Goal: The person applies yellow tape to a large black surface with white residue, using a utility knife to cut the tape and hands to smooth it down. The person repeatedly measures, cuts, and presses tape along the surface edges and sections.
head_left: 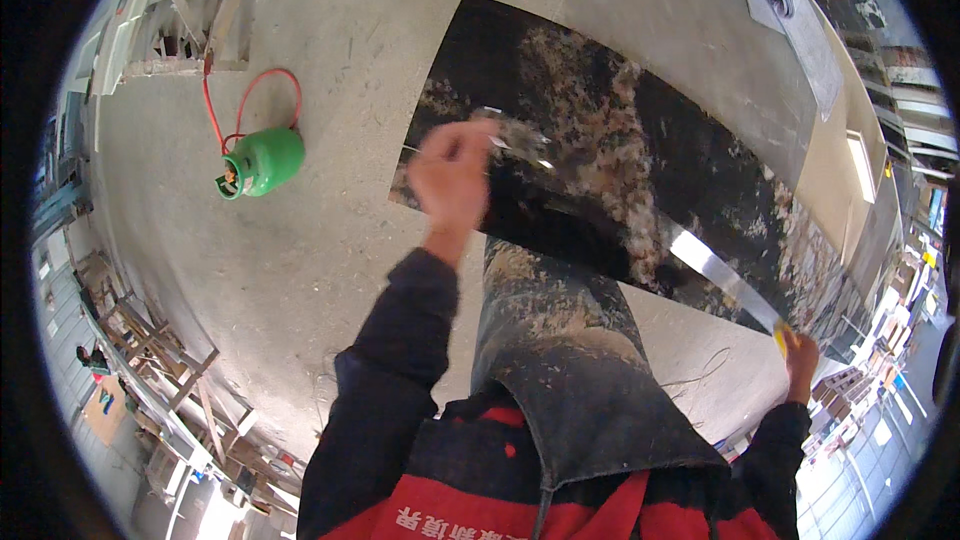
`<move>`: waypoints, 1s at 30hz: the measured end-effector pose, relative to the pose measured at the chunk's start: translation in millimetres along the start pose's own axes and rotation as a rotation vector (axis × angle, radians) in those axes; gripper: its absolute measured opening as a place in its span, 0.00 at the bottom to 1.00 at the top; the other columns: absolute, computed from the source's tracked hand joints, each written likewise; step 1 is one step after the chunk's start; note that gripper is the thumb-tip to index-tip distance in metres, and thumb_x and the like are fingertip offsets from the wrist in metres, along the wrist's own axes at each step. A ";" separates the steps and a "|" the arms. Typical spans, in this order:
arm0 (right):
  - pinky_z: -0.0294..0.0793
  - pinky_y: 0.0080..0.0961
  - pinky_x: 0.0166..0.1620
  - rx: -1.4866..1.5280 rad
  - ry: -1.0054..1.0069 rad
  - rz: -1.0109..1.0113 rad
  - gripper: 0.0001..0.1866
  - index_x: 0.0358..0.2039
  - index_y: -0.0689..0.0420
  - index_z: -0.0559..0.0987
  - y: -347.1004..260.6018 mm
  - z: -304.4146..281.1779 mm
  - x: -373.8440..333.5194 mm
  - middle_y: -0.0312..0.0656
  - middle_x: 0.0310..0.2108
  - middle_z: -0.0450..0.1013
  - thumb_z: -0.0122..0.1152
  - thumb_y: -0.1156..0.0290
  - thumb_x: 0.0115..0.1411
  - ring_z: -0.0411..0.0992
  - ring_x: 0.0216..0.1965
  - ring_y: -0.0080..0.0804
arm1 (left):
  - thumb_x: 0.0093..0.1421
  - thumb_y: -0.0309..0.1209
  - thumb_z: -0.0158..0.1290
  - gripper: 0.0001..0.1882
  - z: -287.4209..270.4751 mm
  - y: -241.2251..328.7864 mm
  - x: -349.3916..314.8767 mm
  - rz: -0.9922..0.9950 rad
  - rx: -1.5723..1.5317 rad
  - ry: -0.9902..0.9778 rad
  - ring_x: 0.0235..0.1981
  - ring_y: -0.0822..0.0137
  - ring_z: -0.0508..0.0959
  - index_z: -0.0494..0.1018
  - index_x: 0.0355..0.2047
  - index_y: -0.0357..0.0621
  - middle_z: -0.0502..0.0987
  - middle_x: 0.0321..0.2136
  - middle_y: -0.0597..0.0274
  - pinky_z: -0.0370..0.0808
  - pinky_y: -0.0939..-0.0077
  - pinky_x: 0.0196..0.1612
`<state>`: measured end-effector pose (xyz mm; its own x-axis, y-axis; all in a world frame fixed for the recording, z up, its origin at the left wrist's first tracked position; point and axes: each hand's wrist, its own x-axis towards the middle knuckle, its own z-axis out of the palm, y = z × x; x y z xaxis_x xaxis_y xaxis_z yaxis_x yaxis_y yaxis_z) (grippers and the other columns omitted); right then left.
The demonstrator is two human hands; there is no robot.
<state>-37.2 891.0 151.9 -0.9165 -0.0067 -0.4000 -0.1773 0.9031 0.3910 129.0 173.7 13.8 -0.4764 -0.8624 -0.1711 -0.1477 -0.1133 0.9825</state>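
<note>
Plainly, one glossy slab (pixel 620 170), black mottled brown, lies toward two o'clock, long axis ten to four. One pale strip (pixel 722 268) over it points toward four, the right hand (pixel 799 358) wrapping its fingers round the yellow end (pixel 781 339). At eleven, the left hand (pixel 452 175) blurs, fingers curled; whether pinching, I cannot tell.

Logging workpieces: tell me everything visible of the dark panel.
The panel is a broad, flat sheet, black with cloudy brown patches, stone-like and glossy in places. It lies face up right of centre, its near edge slanting down rightward. The left hand is over its left end; a shiny strip in the right hand crosses its right part. Both contacts are unclear.
</note>
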 end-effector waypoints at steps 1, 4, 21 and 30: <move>0.68 0.50 0.33 -0.001 0.032 -0.033 0.29 0.26 0.64 0.82 23.5 3.3 -6.2 0.58 0.24 0.76 0.66 0.45 0.63 0.74 0.26 0.56 | 0.63 0.28 0.65 0.05 17.5 -6.8 -10.7 0.057 -0.030 -0.046 0.29 0.76 0.77 0.83 0.32 0.39 0.82 0.28 0.67 0.74 0.77 0.34; 0.67 0.51 0.33 -0.015 -0.010 0.064 0.32 0.25 0.66 0.82 86.9 8.7 -37.4 0.60 0.23 0.75 0.65 0.43 0.63 0.73 0.25 0.58 | 0.59 0.25 0.67 0.03 52.2 -18.6 -30.9 0.075 -0.025 -0.202 0.29 0.72 0.80 0.84 0.32 0.39 0.84 0.29 0.62 0.77 0.74 0.35; 0.75 0.35 0.34 0.457 -0.047 -0.135 0.22 0.35 0.63 0.84 -177.6 -81.6 14.7 0.48 0.26 0.79 0.71 0.53 0.63 0.76 0.26 0.36 | 0.62 0.39 0.67 0.14 -138.4 -20.2 125.4 -0.265 0.112 0.092 0.23 0.79 0.70 0.81 0.31 0.41 0.76 0.24 0.71 0.66 0.81 0.27; 0.75 0.37 0.36 0.345 -0.123 -0.083 0.23 0.35 0.62 0.86 -150.0 -49.9 6.3 0.51 0.28 0.80 0.71 0.51 0.62 0.79 0.30 0.41 | 0.58 0.40 0.71 0.15 -139.9 -23.0 71.8 -0.493 0.167 -0.051 0.26 0.79 0.70 0.81 0.30 0.42 0.74 0.23 0.73 0.66 0.81 0.32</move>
<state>-34.3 734.0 132.1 -0.8506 -0.0530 -0.5231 -0.0984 0.9934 0.0594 219.5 45.4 -10.8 -0.3563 -0.7008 -0.6180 -0.4994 -0.4162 0.7599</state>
